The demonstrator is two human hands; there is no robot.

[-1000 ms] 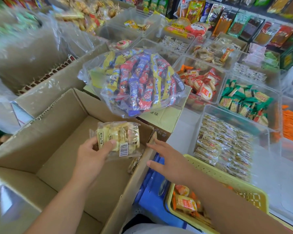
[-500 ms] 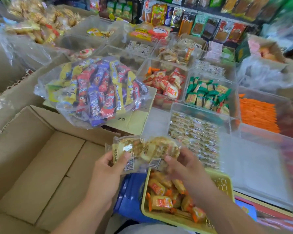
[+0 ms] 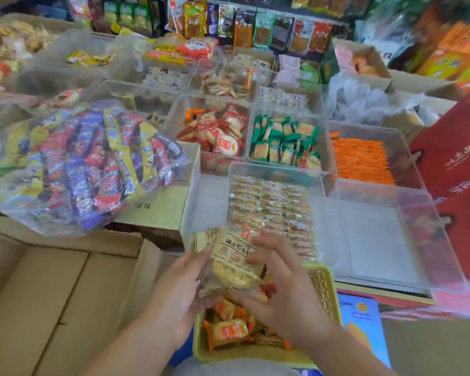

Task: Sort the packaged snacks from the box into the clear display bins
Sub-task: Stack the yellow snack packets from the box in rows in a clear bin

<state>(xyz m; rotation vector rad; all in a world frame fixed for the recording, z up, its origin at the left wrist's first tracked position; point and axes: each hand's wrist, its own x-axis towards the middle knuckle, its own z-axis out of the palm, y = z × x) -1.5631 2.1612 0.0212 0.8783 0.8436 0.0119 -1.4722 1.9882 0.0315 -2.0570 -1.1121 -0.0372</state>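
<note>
The left hand (image 3: 174,293) and right hand (image 3: 284,293) both grasp two overlapping packs (image 3: 229,263) by the side edges, fingers and thumbs closed on the wrappers. They hold them above the one yellow basket (image 3: 324,283) and just before the nearer of the two front bins (image 3: 274,168), the one lined with small biscuits. One box (image 3: 65,294) lies open at the left with one big bag (image 3: 87,164) of bars behind it; half a second ago the packs were fanned side by side, barcodes up, and now the printed front faces up.
</note>
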